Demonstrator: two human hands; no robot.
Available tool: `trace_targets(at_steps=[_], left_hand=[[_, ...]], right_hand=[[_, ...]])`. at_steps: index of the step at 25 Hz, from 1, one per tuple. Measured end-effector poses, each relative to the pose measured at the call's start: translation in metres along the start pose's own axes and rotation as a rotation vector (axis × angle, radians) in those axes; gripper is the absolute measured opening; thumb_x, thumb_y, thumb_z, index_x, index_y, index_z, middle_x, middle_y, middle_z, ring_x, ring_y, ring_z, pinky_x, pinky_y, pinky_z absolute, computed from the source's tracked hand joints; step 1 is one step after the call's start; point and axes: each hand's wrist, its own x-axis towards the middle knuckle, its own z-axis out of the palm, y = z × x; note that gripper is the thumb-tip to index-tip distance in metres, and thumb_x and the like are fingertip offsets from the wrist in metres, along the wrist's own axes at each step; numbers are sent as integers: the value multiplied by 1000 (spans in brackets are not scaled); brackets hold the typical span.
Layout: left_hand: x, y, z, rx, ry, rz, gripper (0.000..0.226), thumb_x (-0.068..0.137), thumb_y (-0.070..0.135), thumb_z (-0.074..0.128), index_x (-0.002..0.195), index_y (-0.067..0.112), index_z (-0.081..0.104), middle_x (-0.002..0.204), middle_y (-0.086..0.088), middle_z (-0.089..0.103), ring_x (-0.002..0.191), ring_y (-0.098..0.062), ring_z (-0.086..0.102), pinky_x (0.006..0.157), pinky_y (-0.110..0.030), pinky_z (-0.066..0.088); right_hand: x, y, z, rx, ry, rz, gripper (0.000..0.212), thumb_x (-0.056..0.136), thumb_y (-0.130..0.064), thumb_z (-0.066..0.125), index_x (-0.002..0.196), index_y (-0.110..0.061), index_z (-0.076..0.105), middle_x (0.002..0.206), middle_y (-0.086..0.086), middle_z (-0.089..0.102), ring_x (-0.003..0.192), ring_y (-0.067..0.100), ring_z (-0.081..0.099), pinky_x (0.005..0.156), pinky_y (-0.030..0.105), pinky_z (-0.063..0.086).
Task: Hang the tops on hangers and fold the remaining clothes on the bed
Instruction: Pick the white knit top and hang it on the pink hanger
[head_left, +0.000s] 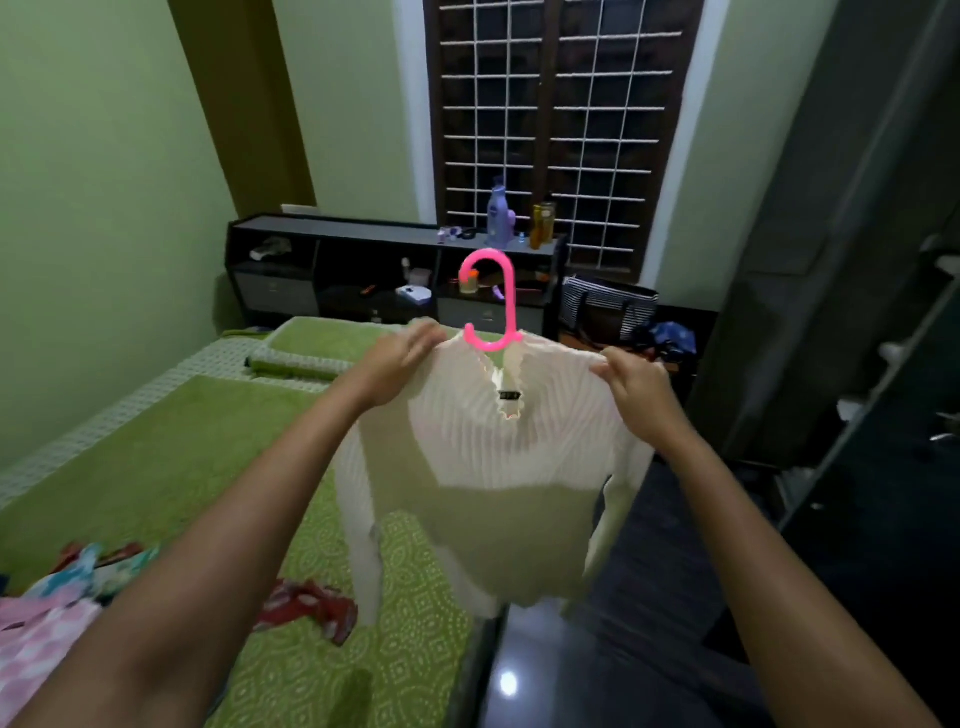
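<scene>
We hold up a white top (498, 467) with both hands, out in front of us, above the edge of the bed (171, 467). Our left hand (400, 364) grips the top's left shoulder, with the fingers curled over the cloth. Our right hand (636, 387) pinches the right shoulder the same way, thumb and fingers closed on the cloth. The top is thin and ribbed, with long sleeves that hang straight down on each side (we can see the green bed through it). A pink hanger (493, 301) is inside the top, and its hook sticks up out of the neck hole, between our two hands. Below the top, on the green patterned bed cover, lies a red cloth (306, 608) in a crumpled heap. Further left, by our left arm, there is a pile of pink and blue clothes (47, 613). At the far end of the bed sit green pillows (311, 348). Behind them stands a dark shelf (363, 270) with small things on it, and a purple bottle (500, 213) on top. A striped bag (608, 306) sits to the right of the shelf, under the window (561, 130) with its white bars.
</scene>
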Motion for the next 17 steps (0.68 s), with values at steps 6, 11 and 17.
trace_targets(at_steps=[6,11,17], left_hand=[[60,-55,27,16,-123,-105,34,96,49,39,101,23,60,103,-5,60,95,-22,55,74,-25,41],[175,-46,83,74,-49,74,56,88,57,29,104,13,60,97,-4,62,90,-19,56,73,-32,40],[338,-50,138,142,30,299,49,97,53,29,87,10,49,82,-10,60,76,-31,58,64,-43,43]], right_hand=[[38,93,-43,69,9,161,25,101,-29,42,91,-14,59,75,-1,55,69,15,51,77,39,39],[89,140,-51,9,40,215,24,102,-31,40,89,-17,56,74,-5,52,75,19,50,81,37,33],[185,211,-62,-45,151,283,27,100,-33,45,92,-15,63,86,4,66,84,23,59,76,37,40]])
